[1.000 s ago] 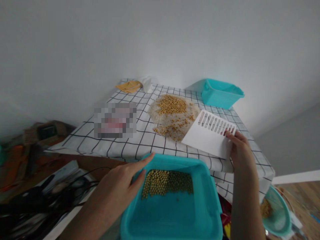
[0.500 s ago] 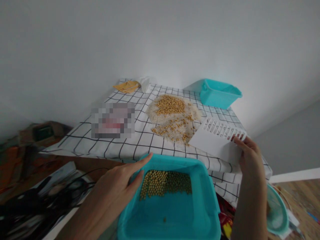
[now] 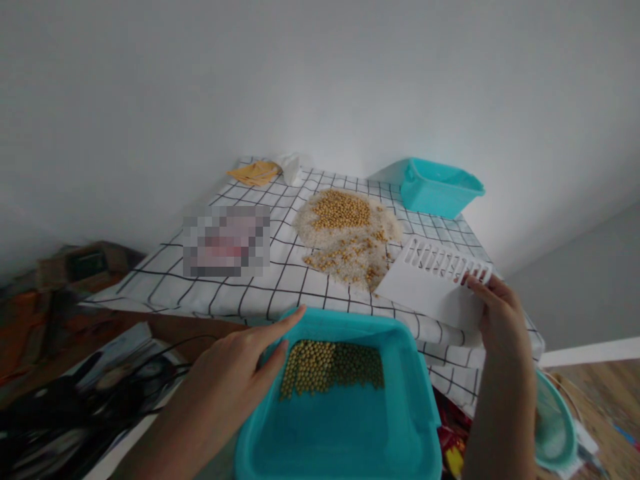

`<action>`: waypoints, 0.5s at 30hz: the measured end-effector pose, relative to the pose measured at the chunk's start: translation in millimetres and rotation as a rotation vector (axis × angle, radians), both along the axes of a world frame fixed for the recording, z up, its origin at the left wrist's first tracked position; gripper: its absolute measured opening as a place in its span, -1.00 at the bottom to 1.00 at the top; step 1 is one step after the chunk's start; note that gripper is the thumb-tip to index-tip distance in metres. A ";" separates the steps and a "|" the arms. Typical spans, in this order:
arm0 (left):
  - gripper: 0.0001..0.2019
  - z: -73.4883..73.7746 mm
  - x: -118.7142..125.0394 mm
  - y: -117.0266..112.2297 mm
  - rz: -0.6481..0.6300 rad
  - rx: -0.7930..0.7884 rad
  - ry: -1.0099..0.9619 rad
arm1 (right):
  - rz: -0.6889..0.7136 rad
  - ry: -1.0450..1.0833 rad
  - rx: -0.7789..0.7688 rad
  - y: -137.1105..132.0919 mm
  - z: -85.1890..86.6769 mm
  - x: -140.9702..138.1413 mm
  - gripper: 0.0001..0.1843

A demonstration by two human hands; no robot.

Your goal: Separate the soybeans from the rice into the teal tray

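My left hand (image 3: 247, 357) grips the left rim of a teal plastic bin (image 3: 335, 433), its thumb inside and index finger along the edge. Round yellowish beans (image 3: 310, 367) lie in the far part of the bin, some in shadow. My right hand (image 3: 503, 313) is closed on the right end of a flat white plastic board (image 3: 425, 287) with a row of slots. The board's left corner touches the edge of a pile of white rice (image 3: 313, 233) mixed with yellow soybeans (image 3: 345, 208) on the checked cloth.
A second teal bin (image 3: 437, 190) stands at the back right of the table. A yellow cloth (image 3: 255, 173) and a white crumpled item (image 3: 290, 168) lie at the back left, with a blurred-out patch (image 3: 226, 241) nearer. Dark cables (image 3: 150, 373) lie below left, a teal bucket (image 3: 555, 420) below right.
The slotted board in my right hand has shifted very slightly downward. A lone bean seen earlier on the near part of the bin's floor no longer shows. My left hand stays put.
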State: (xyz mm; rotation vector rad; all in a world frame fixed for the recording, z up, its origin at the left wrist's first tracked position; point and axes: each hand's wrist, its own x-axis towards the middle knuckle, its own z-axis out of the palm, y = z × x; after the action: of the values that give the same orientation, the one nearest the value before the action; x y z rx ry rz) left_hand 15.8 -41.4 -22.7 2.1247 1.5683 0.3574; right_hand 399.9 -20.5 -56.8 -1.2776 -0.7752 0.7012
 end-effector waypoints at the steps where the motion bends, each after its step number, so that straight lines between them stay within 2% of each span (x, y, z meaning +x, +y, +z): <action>1: -0.54 0.2 0.3 0.2 0.001 0.001 -0.004 | -0.004 -0.004 0.001 0.0 -0.8 1.2 -0.81; 11: -0.54 1.5 -0.3 -1.1 -0.002 0.000 -0.004 | -0.041 -0.028 -0.019 -0.1 -7.8 12.7 -0.79; 15: -0.54 0.2 -1.6 -0.5 0.001 0.005 -0.035 | -0.015 -0.051 -0.026 -1.1 -8.5 12.8 -0.75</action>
State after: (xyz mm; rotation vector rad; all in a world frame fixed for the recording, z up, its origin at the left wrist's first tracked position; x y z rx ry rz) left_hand 14.2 -42.0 -22.5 2.1105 1.5507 0.3969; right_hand 412.7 -21.7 -65.3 -1.3284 -0.7992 0.6706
